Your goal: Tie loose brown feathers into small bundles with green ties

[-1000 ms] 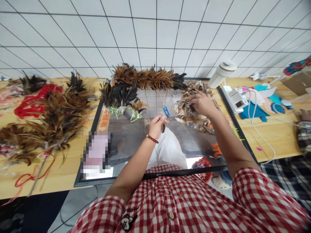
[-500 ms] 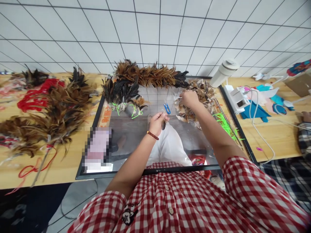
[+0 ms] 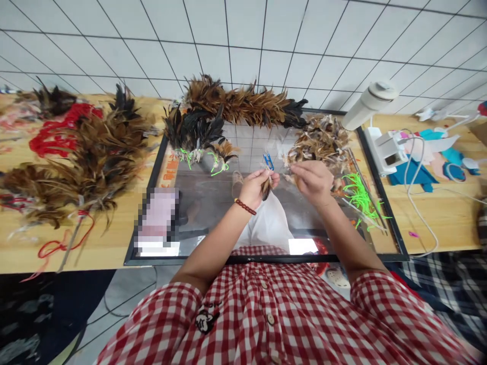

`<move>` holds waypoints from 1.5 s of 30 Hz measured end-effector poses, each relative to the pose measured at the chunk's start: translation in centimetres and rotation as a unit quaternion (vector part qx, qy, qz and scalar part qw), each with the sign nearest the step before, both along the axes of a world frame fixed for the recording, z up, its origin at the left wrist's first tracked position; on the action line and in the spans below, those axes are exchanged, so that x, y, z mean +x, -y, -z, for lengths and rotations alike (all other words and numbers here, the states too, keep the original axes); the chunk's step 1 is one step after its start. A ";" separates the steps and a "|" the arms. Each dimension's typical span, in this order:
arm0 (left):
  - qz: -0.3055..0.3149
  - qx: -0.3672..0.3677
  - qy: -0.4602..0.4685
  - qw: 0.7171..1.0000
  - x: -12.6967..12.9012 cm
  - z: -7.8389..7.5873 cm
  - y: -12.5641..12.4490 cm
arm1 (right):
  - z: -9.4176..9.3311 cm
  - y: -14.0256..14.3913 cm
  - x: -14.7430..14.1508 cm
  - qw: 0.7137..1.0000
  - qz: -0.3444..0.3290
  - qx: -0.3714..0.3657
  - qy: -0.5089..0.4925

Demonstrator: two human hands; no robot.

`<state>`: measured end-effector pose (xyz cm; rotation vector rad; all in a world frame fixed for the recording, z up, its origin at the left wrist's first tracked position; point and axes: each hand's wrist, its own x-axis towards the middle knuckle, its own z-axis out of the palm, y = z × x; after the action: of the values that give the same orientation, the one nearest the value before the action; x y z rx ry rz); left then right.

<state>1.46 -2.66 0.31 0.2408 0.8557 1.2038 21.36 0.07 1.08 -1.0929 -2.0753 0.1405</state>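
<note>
The left hand [image 3: 254,186] was closed around a small bunch of dark feathers [image 3: 266,187] just in front of the blue snips [image 3: 268,161], over the black-framed mirror [image 3: 380,190], while the right hand [image 3: 312,181] was pinched on something drawn from the loose feather pile [image 3: 321,142] right of the snips. Adding it well would probably mean lining its quill with the bunch's stems and keeping the left grip tight. What the right fingertips held was too small to identify, and the bunch's stems were hidden inside the left fist.
</note>
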 end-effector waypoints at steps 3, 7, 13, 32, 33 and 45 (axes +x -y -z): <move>0.026 0.010 0.025 0.999 0.5 -0.2 0.5 | 0.6 1.2 -0.4 0.997 -0.058 0.021 0.048; 0.064 0.042 0.021 0.997 0.7 0.1 0.8 | 1.0 1.8 -0.5 0.998 -0.026 0.016 0.063; 0.101 0.066 0.021 0.992 0.9 0.3 1.2 | 1.2 1.8 -0.5 0.995 -0.035 0.027 0.086; 0.055 0.175 -0.167 0.969 1.2 0.5 1.6 | -0.9 2.3 -2.4 0.967 -0.039 -0.149 -0.203; 0.057 0.183 -0.174 0.966 1.2 0.5 1.6 | -0.8 2.3 -2.4 0.965 -0.038 -0.150 -0.213; 0.067 0.220 -0.208 0.951 1.2 0.8 1.7 | -0.3 2.1 -1.8 0.943 -0.081 -0.199 -0.253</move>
<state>2.62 -4.32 -0.47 0.9283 0.9044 1.2227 19.52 -1.99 1.35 -0.9783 -1.6952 0.8635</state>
